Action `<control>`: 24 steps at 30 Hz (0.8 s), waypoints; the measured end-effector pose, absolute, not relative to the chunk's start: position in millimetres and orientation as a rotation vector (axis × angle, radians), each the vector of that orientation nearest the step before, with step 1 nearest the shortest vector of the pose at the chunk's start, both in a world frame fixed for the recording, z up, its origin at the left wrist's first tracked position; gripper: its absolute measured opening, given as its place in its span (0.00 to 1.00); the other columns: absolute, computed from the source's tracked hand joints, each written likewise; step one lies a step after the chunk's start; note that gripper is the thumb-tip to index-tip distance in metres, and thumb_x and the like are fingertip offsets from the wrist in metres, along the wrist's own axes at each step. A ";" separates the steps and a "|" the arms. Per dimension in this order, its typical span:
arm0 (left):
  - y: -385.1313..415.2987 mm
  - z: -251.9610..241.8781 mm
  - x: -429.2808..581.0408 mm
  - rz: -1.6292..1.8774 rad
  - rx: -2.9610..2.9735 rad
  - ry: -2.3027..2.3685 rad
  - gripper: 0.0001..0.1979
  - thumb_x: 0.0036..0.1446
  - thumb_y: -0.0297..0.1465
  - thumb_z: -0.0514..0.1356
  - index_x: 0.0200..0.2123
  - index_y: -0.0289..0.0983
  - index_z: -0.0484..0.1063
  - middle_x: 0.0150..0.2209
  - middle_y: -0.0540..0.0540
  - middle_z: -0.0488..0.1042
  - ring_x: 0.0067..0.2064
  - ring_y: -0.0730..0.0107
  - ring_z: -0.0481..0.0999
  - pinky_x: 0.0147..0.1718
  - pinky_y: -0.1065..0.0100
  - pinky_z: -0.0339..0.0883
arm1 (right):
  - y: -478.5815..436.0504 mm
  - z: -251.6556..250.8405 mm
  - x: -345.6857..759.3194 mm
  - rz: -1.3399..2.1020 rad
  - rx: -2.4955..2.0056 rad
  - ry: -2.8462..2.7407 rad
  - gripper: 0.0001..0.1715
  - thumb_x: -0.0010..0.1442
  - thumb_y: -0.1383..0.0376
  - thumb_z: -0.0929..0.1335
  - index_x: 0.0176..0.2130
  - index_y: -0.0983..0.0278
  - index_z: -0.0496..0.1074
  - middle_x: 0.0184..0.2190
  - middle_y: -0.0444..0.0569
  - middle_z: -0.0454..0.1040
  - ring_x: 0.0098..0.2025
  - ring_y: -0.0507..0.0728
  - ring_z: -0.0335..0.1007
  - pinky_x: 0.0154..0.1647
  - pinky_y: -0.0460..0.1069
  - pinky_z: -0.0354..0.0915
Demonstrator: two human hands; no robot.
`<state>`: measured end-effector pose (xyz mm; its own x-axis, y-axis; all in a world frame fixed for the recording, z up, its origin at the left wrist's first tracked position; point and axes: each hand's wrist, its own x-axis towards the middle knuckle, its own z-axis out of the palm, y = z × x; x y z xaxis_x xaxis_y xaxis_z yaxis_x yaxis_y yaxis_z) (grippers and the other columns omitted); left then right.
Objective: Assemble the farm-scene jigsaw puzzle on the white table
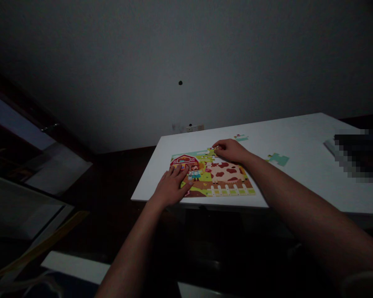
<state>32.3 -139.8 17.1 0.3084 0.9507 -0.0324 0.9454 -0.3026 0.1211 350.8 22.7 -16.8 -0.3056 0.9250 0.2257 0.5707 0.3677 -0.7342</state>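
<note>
A farm jigsaw puzzle [226, 188] with a red barn, a spotted cow and a white fence lies near the front edge of the white table. Flat on its left side rests my left hand [173, 184], fingers spread over the barn and a small figure. At the puzzle's upper edge my right hand [231, 150] pinches a yellow-green puzzle piece [211, 153]; whether that piece sits in place or above the gap, I cannot tell. My right hand and forearm hide part of the puzzle's upper right. Loose to the right lies a teal puzzle piece [279, 159].
Another loose puzzle piece [241, 138] lies farther back on the white table [304, 136]. A dark, pixelated object [357, 157] is at the table's right. Behind the table stands a grey wall [127, 82] with a socket [195, 128] low on it.
</note>
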 end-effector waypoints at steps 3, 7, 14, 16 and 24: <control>-139.7 13.8 29.9 0.119 2.460 1.756 0.40 0.76 0.60 0.48 0.82 0.50 0.55 0.82 0.42 0.53 0.82 0.36 0.52 0.76 0.36 0.53 | 22.3 -16.4 350.6 0.713 -1.285 -1.995 0.20 0.61 0.61 0.72 0.50 0.64 0.86 0.38 0.55 0.85 0.38 0.61 0.78 0.40 0.54 0.68; -140.2 11.5 28.0 0.161 2.480 1.731 0.39 0.76 0.60 0.50 0.82 0.53 0.55 0.82 0.43 0.54 0.81 0.36 0.54 0.76 0.35 0.54 | 21.5 -15.7 350.6 0.698 -1.290 -2.004 0.21 0.61 0.61 0.72 0.51 0.64 0.87 0.37 0.54 0.85 0.37 0.61 0.77 0.40 0.54 0.68; -142.0 11.5 28.8 0.122 2.481 1.742 0.40 0.76 0.60 0.47 0.82 0.49 0.54 0.82 0.42 0.53 0.82 0.38 0.51 0.76 0.37 0.53 | 23.9 -18.5 350.6 0.689 -1.283 -2.011 0.21 0.61 0.60 0.72 0.51 0.64 0.87 0.37 0.54 0.85 0.37 0.61 0.78 0.40 0.54 0.68; -142.8 13.0 28.7 0.099 2.479 1.758 0.40 0.76 0.60 0.47 0.82 0.49 0.55 0.82 0.41 0.53 0.82 0.36 0.52 0.76 0.36 0.53 | 23.9 -18.5 350.6 0.695 -1.286 -2.009 0.21 0.61 0.60 0.72 0.51 0.64 0.86 0.37 0.54 0.85 0.37 0.61 0.78 0.40 0.54 0.67; -141.0 15.3 23.0 0.098 2.487 1.777 0.40 0.75 0.61 0.46 0.80 0.48 0.59 0.81 0.40 0.55 0.82 0.40 0.54 0.76 0.36 0.53 | 23.6 -18.9 351.2 0.691 -1.297 -2.004 0.22 0.60 0.61 0.72 0.51 0.64 0.87 0.37 0.53 0.85 0.37 0.61 0.78 0.40 0.53 0.67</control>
<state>23.0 -141.0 15.3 0.3239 0.9461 0.0034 0.9407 -0.3224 0.1050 351.2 23.6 -18.9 -0.3043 0.9239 0.2319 0.5845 0.3733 -0.7204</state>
